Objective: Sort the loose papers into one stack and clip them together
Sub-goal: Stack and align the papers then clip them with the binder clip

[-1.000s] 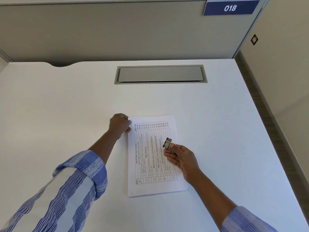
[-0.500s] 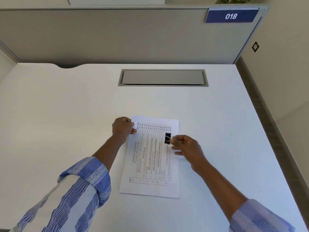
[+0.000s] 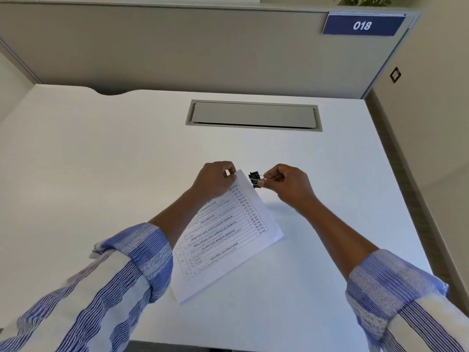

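A stack of white papers [image 3: 228, 240] with a printed table on top is held tilted above the white desk [image 3: 101, 174]. My left hand [image 3: 215, 177] pinches the stack's far corner. My right hand [image 3: 286, 185] squeezes the wire handles of a black binder clip [image 3: 253, 179], whose body sits right at the stack's upper right edge, close to the held corner. Whether the clip's jaws are around the paper edge or just beside it I cannot tell.
A grey cable-tray lid [image 3: 253, 115] is set into the desk's far middle. A grey partition [image 3: 177, 47] with a blue "018" sign [image 3: 363, 25] closes the back. The desk's right edge [image 3: 396, 186] drops to the floor beside a wall.
The papers have been lifted off the desk and turned clockwise by my left hand. My right hand has carried the binder clip up to the stack's upper edge.
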A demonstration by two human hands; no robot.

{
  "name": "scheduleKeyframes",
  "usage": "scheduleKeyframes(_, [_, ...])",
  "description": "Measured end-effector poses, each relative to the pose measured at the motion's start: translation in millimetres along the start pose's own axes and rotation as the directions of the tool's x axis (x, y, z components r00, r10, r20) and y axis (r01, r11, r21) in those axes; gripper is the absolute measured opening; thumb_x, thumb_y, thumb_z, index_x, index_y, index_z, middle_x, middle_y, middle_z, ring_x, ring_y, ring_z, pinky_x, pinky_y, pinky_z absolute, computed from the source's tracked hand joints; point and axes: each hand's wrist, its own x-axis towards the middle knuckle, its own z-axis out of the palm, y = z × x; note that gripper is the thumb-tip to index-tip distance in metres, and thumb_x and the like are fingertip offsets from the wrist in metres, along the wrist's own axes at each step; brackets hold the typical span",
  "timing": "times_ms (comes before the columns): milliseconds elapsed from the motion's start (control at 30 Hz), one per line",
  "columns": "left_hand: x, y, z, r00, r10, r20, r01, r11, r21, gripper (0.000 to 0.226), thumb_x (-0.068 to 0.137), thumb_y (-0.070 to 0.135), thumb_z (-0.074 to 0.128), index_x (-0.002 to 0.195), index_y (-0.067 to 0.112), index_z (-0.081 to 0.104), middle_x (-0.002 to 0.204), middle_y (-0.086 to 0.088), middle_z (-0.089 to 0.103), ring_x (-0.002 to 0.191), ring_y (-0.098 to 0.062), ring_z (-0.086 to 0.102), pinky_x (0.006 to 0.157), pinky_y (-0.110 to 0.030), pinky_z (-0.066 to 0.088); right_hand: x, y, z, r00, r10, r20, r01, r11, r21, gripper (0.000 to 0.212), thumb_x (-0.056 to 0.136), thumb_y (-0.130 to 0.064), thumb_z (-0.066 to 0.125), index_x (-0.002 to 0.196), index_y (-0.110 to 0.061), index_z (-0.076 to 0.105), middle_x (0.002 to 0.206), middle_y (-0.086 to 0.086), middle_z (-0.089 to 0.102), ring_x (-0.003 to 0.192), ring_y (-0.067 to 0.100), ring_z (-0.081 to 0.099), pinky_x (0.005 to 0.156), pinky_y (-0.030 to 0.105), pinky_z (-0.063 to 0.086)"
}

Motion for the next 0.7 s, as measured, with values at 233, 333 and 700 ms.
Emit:
scheduleKeyframes(233, [-3, 8, 2, 0.996, 0.091, 0.024, -0.091, 0.996, 0.006, 0.011, 0.093, 0.024, 0.060, 0.092, 0.017, 0.069, 0.071, -0.002, 0.068, 0.071, -0.026, 0.070, 0.070, -0.037, 0.055, 9, 1, -5, 0.998, -0.047, 0.049, 0.052, 0.993, -0.103, 0.019, 0.080, -0.029, 0.085, 0.083, -0.014, 0.074, 0.070, -0.014, 0.071, 0.059, -0.003, 0.057, 0.051, 0.007, 0.039])
scheduleKeyframes(333, [-3, 11, 4, 0.991, 0.136, 0.022, -0.136, 0.991, 0.005, 0.012, 0.094, 0.023, 0.060, 0.093, 0.015, 0.069, 0.072, -0.005, 0.067, 0.071, -0.027, 0.068, 0.071, -0.038, 0.053, 11, 2, -6, 0.995, -0.042, 0.087, 0.051, 0.992, -0.114, 0.016, 0.080, -0.027, 0.085, 0.080, -0.015, 0.074, 0.070, -0.012, 0.070, 0.057, -0.002, 0.056, 0.049, 0.008, 0.039])
scheduleKeyframes(700, [2, 13, 10, 0.973, 0.231, 0.009, -0.232, 0.973, 0.022, 0.011, 0.096, 0.019, 0.062, 0.095, 0.013, 0.070, 0.074, 0.004, 0.059, 0.069, -0.019, 0.056, 0.065, -0.030, 0.042, 17, 8, -7, 0.986, 0.026, 0.167, -0.019, 0.999, -0.039, 0.018, 0.078, -0.031, 0.086, 0.089, -0.020, 0.076, 0.076, -0.009, 0.071, 0.069, 0.006, 0.059, 0.059, 0.019, 0.044])
